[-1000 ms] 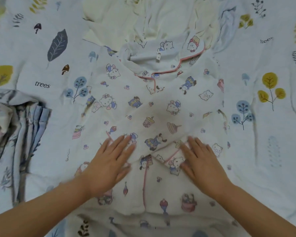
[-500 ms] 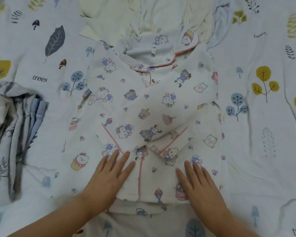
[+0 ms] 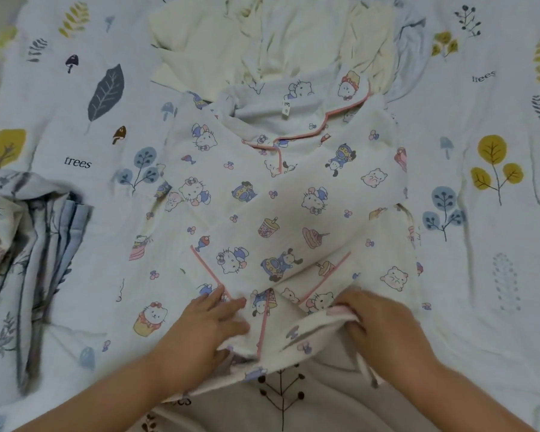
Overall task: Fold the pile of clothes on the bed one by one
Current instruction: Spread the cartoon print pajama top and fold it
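Leaf-print bedsheet (image 3: 75, 126); folded striped quilt (image 3: 28, 244) at left edge

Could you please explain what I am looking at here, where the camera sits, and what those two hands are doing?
There is no machine here: a person wears a wide-angle camera on the head, so the picture looks forward and down at their own two bare hands. Below them is a bed sheet printed with leaves and trees. Spread on it is a white pyjama top with cartoon prints and pink piping, its sleeves folded across the front. The left hand and the right hand both grip the top's lower hem, which is lifted off the sheet, probably to fold it upward. Beyond the collar lies a pile of pale clothes. At the left edge lies some blue-grey patterned fabric.
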A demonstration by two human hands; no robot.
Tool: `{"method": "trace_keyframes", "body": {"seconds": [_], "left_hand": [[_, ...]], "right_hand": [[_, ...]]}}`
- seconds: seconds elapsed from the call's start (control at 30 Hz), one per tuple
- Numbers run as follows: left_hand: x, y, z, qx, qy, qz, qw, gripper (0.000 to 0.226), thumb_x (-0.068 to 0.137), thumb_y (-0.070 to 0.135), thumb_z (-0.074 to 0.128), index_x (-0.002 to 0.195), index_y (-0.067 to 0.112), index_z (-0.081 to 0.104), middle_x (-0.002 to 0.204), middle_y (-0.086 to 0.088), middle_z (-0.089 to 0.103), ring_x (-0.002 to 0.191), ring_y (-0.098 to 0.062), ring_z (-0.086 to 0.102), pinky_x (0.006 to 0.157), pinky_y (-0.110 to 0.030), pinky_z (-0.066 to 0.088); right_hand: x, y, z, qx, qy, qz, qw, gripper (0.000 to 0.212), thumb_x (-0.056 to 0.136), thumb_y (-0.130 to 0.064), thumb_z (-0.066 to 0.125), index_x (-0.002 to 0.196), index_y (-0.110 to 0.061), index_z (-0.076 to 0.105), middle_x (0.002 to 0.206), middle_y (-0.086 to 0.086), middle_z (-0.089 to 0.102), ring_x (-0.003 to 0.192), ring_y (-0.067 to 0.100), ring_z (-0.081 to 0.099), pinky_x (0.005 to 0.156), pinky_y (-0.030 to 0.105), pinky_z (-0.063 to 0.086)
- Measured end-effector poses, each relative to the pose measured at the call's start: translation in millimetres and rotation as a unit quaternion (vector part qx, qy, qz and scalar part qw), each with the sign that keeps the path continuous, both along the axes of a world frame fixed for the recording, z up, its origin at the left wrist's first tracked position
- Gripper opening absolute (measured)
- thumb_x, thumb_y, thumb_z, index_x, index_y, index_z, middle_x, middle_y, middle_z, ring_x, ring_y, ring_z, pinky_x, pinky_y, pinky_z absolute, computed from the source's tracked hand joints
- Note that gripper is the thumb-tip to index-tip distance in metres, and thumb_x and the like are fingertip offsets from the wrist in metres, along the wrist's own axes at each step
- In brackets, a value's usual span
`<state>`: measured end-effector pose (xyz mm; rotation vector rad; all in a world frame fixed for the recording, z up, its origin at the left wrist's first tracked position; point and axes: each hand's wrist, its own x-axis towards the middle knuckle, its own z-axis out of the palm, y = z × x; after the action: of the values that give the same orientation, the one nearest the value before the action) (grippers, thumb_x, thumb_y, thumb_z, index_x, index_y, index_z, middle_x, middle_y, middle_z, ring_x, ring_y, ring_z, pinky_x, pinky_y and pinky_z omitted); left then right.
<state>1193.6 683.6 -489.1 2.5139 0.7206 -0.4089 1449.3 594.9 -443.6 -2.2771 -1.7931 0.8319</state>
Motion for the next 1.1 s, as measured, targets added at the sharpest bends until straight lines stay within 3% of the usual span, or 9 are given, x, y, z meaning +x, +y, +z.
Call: {"method": "trace_keyframes", "body": {"seconds": [0.13, 0.23, 0.33, 0.43, 0.63, 0.77, 0.93, 1.03, 1.1], "left_hand": [[23, 32, 49, -0.193, -0.056, 0.101, 0.974, 0.035, 0.096, 0.040, 0.043, 0.130, 0.049, 0.041, 0.130, 0.040, 0.026, 0.128, 0.022, 0.017, 0.097, 0.010, 0.002], [29, 42, 75, -0.405, -0.043, 0.175, 0.897, 0.051, 0.079, 0.073, 0.042, 0.125, 0.050, 0.042, 0.129, 0.035, 0.045, 0.120, 0.015, 0.039, 0.104, -0.007, 0.030], [30, 56, 89, -0.492, -0.024, 0.167, 0.854, 0.040, 0.080, 0.043, 0.066, 0.118, 0.043, 0.052, 0.118, 0.033, 0.056, 0.110, 0.013, 0.051, 0.094, -0.011, 0.040], [31, 77, 87, -0.435, 0.030, 0.186, 0.881, 0.017, 0.078, 0.036, 0.065, 0.094, 0.032, 0.062, 0.095, 0.021, 0.066, 0.087, -0.004, 0.061, 0.079, -0.016, 0.045], [63, 177, 88, -0.359, 0.023, 0.306, 0.881, 0.035, 0.056, 0.045, 0.068, 0.087, 0.032, 0.059, 0.098, 0.016, 0.062, 0.100, -0.010, 0.056, 0.090, -0.023, 0.040], [95, 243, 79, -0.208, -0.038, 0.265, 0.941, 0.025, 0.073, 0.028, 0.068, 0.072, 0.004, 0.061, 0.064, 0.001, 0.056, 0.059, -0.012, 0.052, 0.062, -0.026, 0.038], [109, 270, 53, 0.036, 0.111, 0.215, 0.970, 0.032, 0.085, 0.038, 0.061, 0.109, 0.020, 0.053, 0.101, -0.001, 0.058, 0.090, -0.021, 0.050, 0.083, -0.031, 0.039], [85, 264, 33, 0.056, 0.178, 0.194, 0.963, 0.022, 0.086, 0.033, 0.059, 0.090, 0.017, 0.045, 0.091, -0.001, 0.055, 0.086, -0.021, 0.050, 0.072, -0.029, 0.038], [68, 265, 25, 0.112, 0.131, 0.205, 0.963, 0.014, 0.084, 0.015, 0.054, 0.075, 0.016, 0.043, 0.075, -0.003, 0.053, 0.081, -0.027, 0.053, 0.064, -0.029, 0.035]], "right_hand": [[16, 45, 36, 0.001, 0.079, -0.052, 0.996, 0.016, 0.087, -0.014, 0.053, 0.090, -0.025, 0.064, 0.072, -0.011, 0.060, 0.064, 0.005, 0.051, 0.062, 0.024, 0.040], [20, 76, 47, 0.014, 0.095, -0.084, 0.992, 0.017, 0.088, -0.012, 0.050, 0.083, -0.020, 0.065, 0.068, -0.007, 0.059, 0.059, 0.007, 0.050, 0.054, 0.021, 0.037], [24, 96, 49, 0.021, 0.103, -0.081, 0.991, 0.018, 0.088, -0.012, 0.049, 0.082, -0.018, 0.066, 0.068, -0.005, 0.061, 0.060, 0.009, 0.051, 0.054, 0.021, 0.037], [29, 110, 49, 0.008, 0.108, -0.085, 0.990, 0.018, 0.087, -0.013, 0.050, 0.081, -0.018, 0.066, 0.070, -0.004, 0.062, 0.061, 0.010, 0.051, 0.054, 0.021, 0.037], [58, 156, 53, 0.009, 0.111, -0.114, 0.987, 0.022, 0.085, -0.010, 0.051, 0.069, -0.020, 0.062, 0.066, -0.001, 0.060, 0.054, 0.012, 0.050, 0.053, 0.028, 0.041], [86, 205, 45, 0.078, 0.120, -0.173, 0.975, 0.020, 0.085, -0.006, 0.053, 0.070, -0.018, 0.060, 0.061, 0.001, 0.056, 0.043, 0.010, 0.051, 0.043, 0.022, 0.040], [107, 232, -2, 0.022, -0.054, -0.153, 0.987, 0.027, 0.084, -0.032, 0.056, 0.106, -0.017, 0.053, 0.097, 0.006, 0.061, 0.088, 0.026, 0.055, 0.074, 0.033, 0.043], [107, 217, -20, -0.103, -0.115, -0.110, 0.982, 0.066, 0.075, -0.051, 0.064, 0.127, -0.020, 0.037, 0.112, 0.006, 0.053, 0.100, 0.031, 0.054, 0.089, 0.044, 0.045], [106, 202, -32, -0.086, -0.226, -0.057, 0.969, 0.057, 0.081, -0.037, 0.061, 0.129, -0.018, 0.036, 0.112, 0.010, 0.053, 0.099, 0.034, 0.055, 0.089, 0.044, 0.044]]}}
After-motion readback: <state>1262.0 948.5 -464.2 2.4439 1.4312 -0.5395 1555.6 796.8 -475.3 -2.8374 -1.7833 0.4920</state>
